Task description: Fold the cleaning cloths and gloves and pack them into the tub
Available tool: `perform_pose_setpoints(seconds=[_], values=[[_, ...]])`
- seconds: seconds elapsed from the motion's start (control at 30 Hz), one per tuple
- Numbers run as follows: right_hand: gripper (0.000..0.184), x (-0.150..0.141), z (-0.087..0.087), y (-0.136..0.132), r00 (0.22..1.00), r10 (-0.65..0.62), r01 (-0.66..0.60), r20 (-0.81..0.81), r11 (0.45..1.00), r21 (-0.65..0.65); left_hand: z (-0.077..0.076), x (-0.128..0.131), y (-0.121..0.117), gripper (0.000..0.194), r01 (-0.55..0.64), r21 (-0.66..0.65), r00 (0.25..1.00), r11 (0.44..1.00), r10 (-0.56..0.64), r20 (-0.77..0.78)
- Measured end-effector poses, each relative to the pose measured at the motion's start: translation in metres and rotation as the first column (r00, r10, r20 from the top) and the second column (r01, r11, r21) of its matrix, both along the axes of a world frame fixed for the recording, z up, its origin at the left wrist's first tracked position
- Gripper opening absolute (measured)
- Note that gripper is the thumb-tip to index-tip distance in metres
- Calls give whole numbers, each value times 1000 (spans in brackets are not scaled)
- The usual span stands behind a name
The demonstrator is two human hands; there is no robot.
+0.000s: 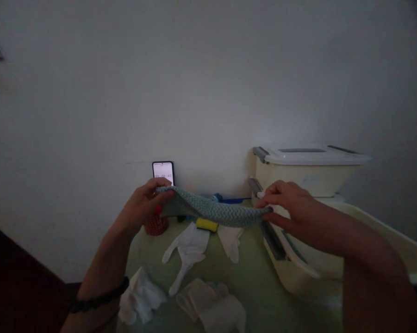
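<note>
Left hand (146,202) is pinching one end of a cloth (217,208), right hand (287,202) is gripping the other, cloth is sagging between them above the table (255,273), gloves (190,247) and a sponge (207,225) are lying below, phone (163,170) is standing behind

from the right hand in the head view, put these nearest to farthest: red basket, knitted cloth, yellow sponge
1. Knitted cloth: nearest, its right end pinched by the right hand.
2. Yellow sponge: to that hand's left, just below the cloth's middle in the picture.
3. Red basket: farthest, well to the left, below the left hand in the picture.
</note>
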State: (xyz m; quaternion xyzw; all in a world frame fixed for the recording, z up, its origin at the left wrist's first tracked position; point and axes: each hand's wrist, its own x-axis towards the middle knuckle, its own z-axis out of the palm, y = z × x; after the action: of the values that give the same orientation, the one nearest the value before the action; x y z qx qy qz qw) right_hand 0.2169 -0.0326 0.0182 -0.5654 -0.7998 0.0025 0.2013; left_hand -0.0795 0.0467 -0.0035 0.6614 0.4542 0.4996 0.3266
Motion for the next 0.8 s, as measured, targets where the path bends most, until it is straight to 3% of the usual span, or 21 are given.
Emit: perform_pose_setpoints(seconds=[0.1, 0.2, 0.3, 0.47, 0.53, 0.67, 0.8], values=[[23, -16, -3, -4, 998, 65, -64, 9, 996, -62, 6, 12, -12, 22, 108, -96, 994, 989, -107, 23], [35, -39, -1, -5, 986, 149, -155, -72, 983, -102, 13, 26, -24, 20, 148, -24, 979, 989, -150, -135], [44, -61, -2, -2, 971, 168, -189, -171, 975, -116, 16, 34, -29, 16, 236, -32, 960, 971, -238, -147], [25, -76, -10, 4, 965, 183, -207, -187, 972, -115, 17, 30, -29, 17, 280, -137, 959, 950, -283, -2], [19, -75, -9, 4, 966, 168, -193, -197, 974, -115, 15, 27, -28, 18, 244, -163, 970, 956, -242, 30], [20, -64, -2, -2, 969, 74, -120, -237, 974, -190, 10, 30, -24, 22, 68, -135, 988, 989, -48, 145], [19, -55, 6, -6, 972, 14, -54, -234, 985, -164, 10, 39, -24, 28, -4, -123, 971, 992, 33, 235]])
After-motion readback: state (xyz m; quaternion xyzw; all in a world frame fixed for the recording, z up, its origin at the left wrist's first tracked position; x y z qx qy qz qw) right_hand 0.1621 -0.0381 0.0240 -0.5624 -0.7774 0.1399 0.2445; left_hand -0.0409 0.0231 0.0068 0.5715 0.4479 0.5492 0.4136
